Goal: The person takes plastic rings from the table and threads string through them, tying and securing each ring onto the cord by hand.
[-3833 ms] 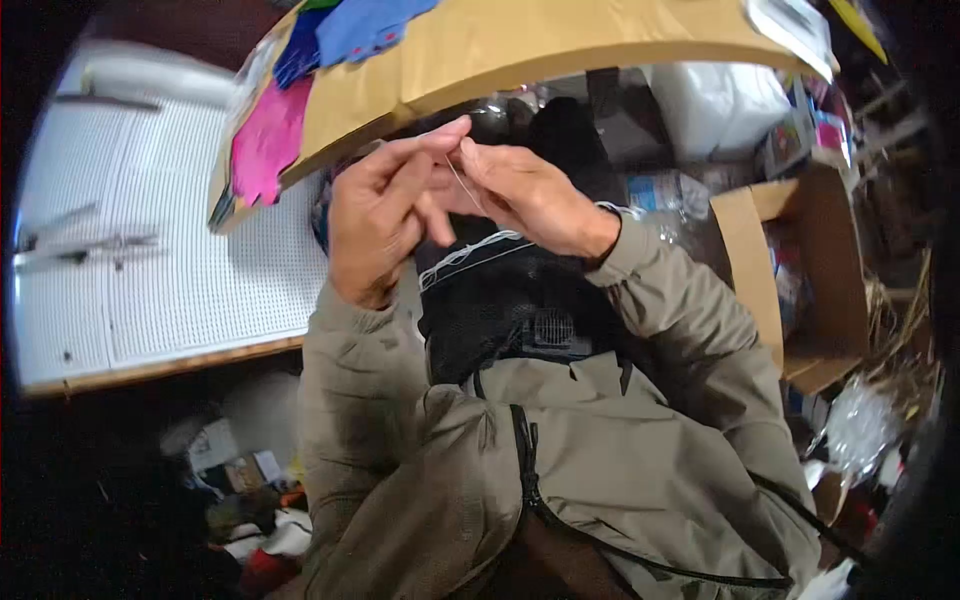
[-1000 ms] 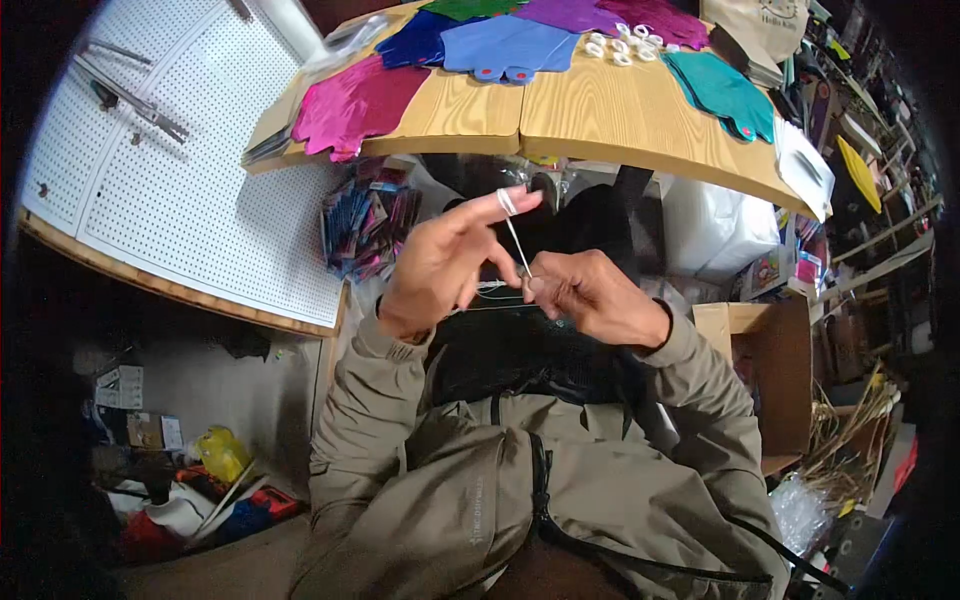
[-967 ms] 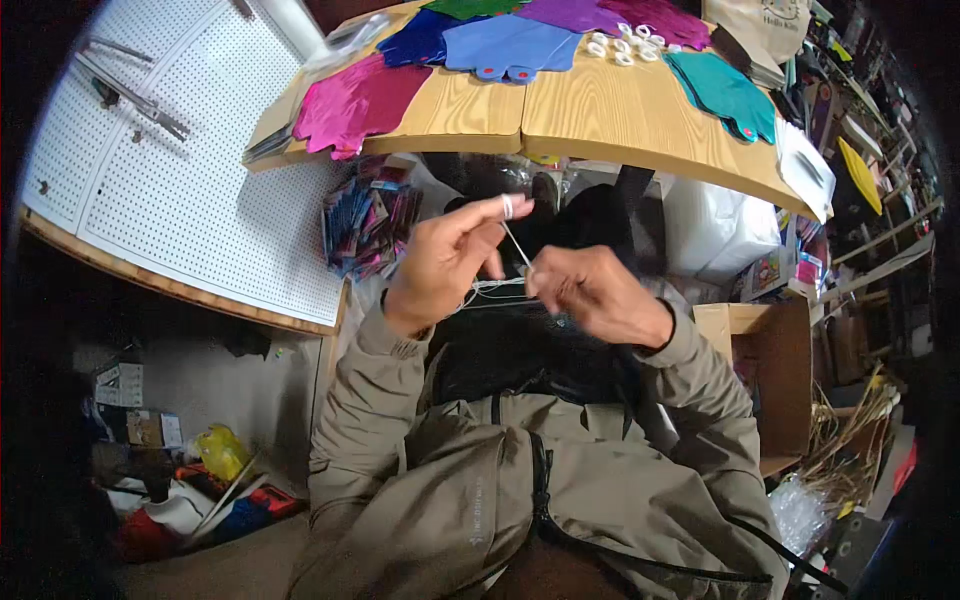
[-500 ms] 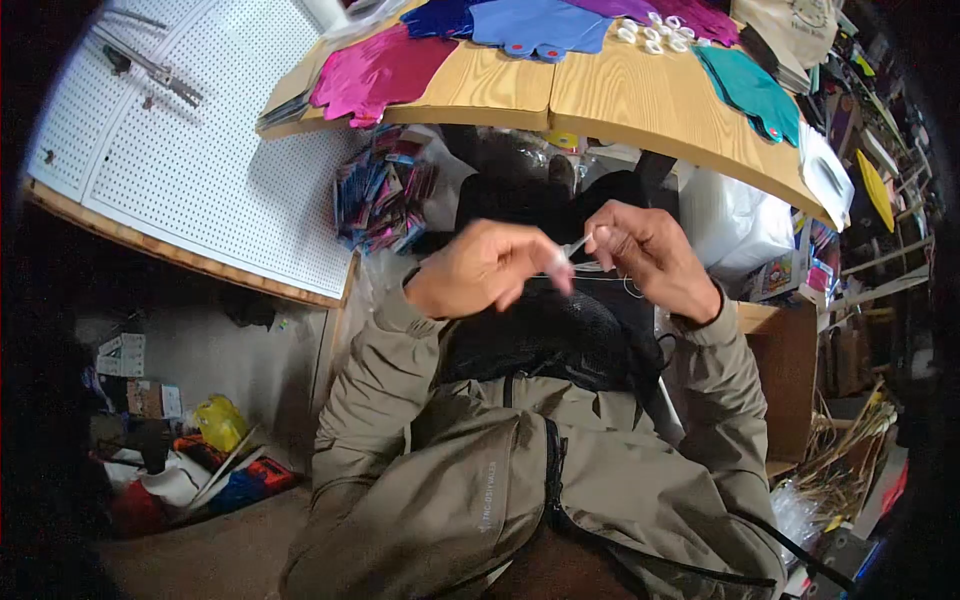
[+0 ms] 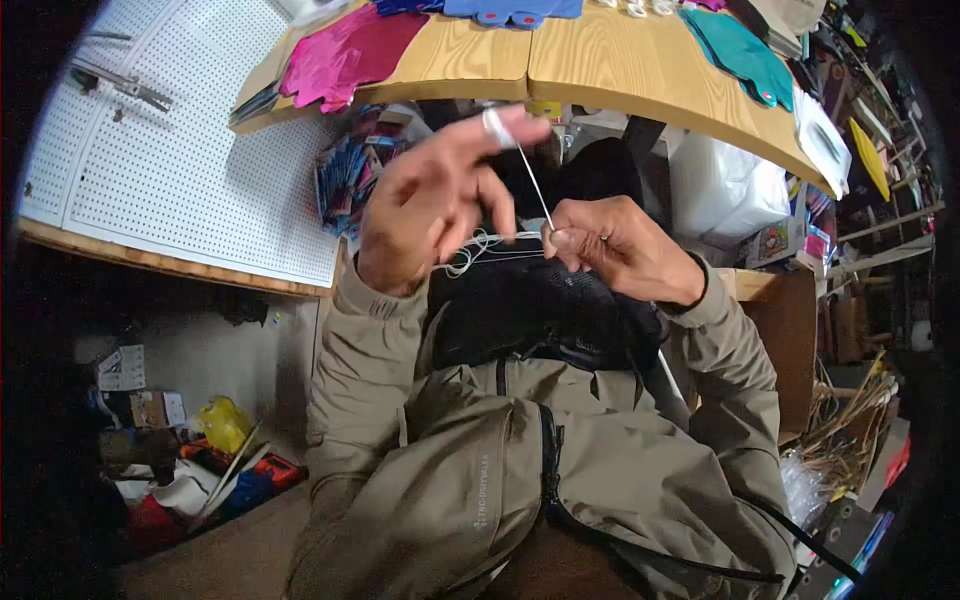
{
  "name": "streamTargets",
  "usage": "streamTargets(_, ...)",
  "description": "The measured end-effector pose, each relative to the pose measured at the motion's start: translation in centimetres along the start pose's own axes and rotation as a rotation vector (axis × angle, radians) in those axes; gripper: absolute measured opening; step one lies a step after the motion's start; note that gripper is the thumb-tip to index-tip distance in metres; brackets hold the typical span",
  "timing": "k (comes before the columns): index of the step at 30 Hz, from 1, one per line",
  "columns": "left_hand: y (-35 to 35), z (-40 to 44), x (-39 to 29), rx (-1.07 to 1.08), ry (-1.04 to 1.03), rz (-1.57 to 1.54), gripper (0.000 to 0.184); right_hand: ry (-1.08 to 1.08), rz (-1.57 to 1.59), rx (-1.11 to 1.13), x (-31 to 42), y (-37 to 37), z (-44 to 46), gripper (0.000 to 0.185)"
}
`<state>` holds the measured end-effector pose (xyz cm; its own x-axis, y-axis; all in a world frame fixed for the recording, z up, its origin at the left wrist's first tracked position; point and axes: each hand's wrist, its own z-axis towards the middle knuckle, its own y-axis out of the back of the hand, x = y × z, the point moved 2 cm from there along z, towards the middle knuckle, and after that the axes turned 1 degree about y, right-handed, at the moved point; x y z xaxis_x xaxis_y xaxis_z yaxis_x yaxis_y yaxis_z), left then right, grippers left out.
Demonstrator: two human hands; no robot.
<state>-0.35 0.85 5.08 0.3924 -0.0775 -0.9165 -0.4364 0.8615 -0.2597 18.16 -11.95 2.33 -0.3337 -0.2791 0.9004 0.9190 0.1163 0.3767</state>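
Head view: string [image 5: 536, 185] ran taut, slanting, between the two hands above the lap. Left hand [image 5: 440, 190], somewhat blurred, had its fingers loosely spread and unclenched, with turns of the string wound round the forefinger. Right hand [image 5: 625, 248] pinched the string's lower end between thumb and forefinger. Loose loops of string hung or lay just below the hands; could not tell which. Beyond, a wooden tabletop [image 5: 640, 75] carried pink cloth [image 5: 355, 52] and teal cloth [image 5: 742, 58].
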Motion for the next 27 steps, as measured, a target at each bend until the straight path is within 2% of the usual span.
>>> streamTargets(1, 0.5, 0.1, 0.4, -0.01, 0.002, 0.0, 0.054, 0.005, -0.026, 0.058, 0.2, -0.4, 0.2, 0.016)
streamTargets(2, 1.1, 0.2, 1.1, 0.066, 0.03, 0.258, 0.051, 0.003, -0.018, 0.065, 0.3, -0.2, 0.2, 0.016)
streamTargets(4, 1.7, 0.4, 2.5, 0.234, 0.091, 0.769, 0.045, -0.06, 0.047, -0.094, 0.7, 1.8, 0.1, 0.016)
streamTargets(5, 1.7, 0.2, 2.4, 0.24, 0.093, 0.767, 0.045, -0.091, 0.074, -0.181, 0.6, 2.5, 0.1, 0.016)
streamTargets(8, 1.0, -0.8, 1.2, 0.375, 0.227, -0.067, 0.034, 0.009, 0.005, -0.136, -1.3, 1.4, 0.3, 0.014)
streamTargets(9, 0.7, -0.4, 1.2, 0.372, 0.227, -0.072, 0.034, 0.061, -0.026, -0.099, -1.6, 1.0, 0.4, 0.013)
streamTargets(12, 0.3, 1.5, 0.6, -0.101, -0.147, 0.551, 0.028, 0.078, 0.0, -0.072, -0.3, 0.1, 0.4, 0.009)
streamTargets(13, 0.6, 1.1, 0.4, -0.108, -0.142, 0.554, 0.028, 0.086, 0.012, -0.066, 0.1, 0.0, 0.4, 0.009)
streamTargets(16, 1.0, 0.0, 0.8, 0.523, 0.438, 0.479, 0.028, 0.098, -0.052, -0.156, 0.1, 2.0, 1.1, 0.016)
streamTargets(17, 1.1, -0.1, 0.9, 0.557, 0.437, 0.469, 0.028, 0.096, -0.097, -0.216, 0.0, 2.8, 0.6, 0.021)
streamTargets(18, 1.0, 0.0, 0.6, 0.49, 0.222, 0.197, 0.028, 0.071, -0.111, -0.251, -0.3, 2.7, 0.2, 0.021)
streamTargets(19, 0.9, 0.4, 0.5, 0.409, 0.021, -0.083, 0.029, 0.115, -0.112, -0.157, -0.7, 1.6, 0.4, 0.02)
streamTargets(20, 0.6, 0.9, 1.4, 0.438, 0.03, -0.107, 0.029, 0.159, -0.108, -0.054, -1.2, 0.4, 0.7, 0.019)
streamTargets(21, 0.7, 1.3, 2.2, 0.284, -0.013, 0.2, 0.03, 0.211, -0.1, 0.06, -1.4, -0.2, 0.6, 0.019)
streamTargets(23, 1.6, 1.6, 2.5, -0.069, -0.114, 0.827, 0.033, 0.203, -0.096, -0.009, -0.2, 1.2, 0.6, 0.017)
streamTargets(24, 2.0, 1.2, 2.1, -0.069, -0.111, 0.83, 0.033, 0.202, -0.082, -0.069, 0.6, 1.9, 0.8, 0.015)
streamTargets(27, 1.9, -0.4, 1.7, 0.511, 0.359, 0.256, 0.03, 0.199, -0.123, -0.138, 0.1, 2.8, 1.1, 0.014)
